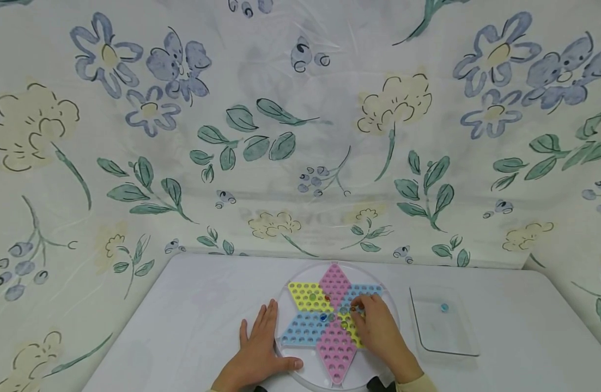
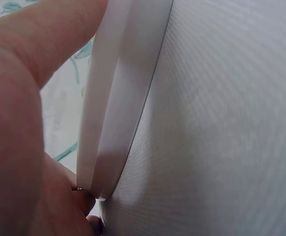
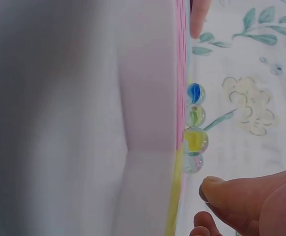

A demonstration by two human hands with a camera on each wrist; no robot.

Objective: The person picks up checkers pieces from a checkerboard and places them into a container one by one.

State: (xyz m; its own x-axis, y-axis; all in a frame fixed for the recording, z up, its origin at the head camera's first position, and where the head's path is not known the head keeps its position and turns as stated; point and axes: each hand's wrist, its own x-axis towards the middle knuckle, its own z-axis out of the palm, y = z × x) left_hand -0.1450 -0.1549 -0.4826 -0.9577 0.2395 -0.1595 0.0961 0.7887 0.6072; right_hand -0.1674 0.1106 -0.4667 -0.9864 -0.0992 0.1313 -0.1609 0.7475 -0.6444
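A round white Chinese checkers board [image 1: 300,356] with a pink, yellow and blue star lies on the table. My left hand [image 1: 255,348] rests at its left edge, fingers straight and thumb spread onto the rim; in the left wrist view the board's pale side wall [image 2: 123,93] runs between thumb and fingers. Over the right part of the star, my right hand [image 1: 378,329] pinches a small brownish marble [image 1: 352,308] at its fingertips. A blue marble [image 1: 323,317], a red marble [image 1: 327,298] and a green marble [image 1: 312,297] sit in holes, with several clear ones near the centre.
Right of the board stands a clear rectangular tray [image 1: 449,353] holding one light-blue marble [image 1: 444,308]. The white table [image 1: 192,305] meets a flower-patterned cloth [image 1: 329,163] behind. In the right wrist view, a yellow-swirl marble [image 3: 196,141] stands in a row with others.
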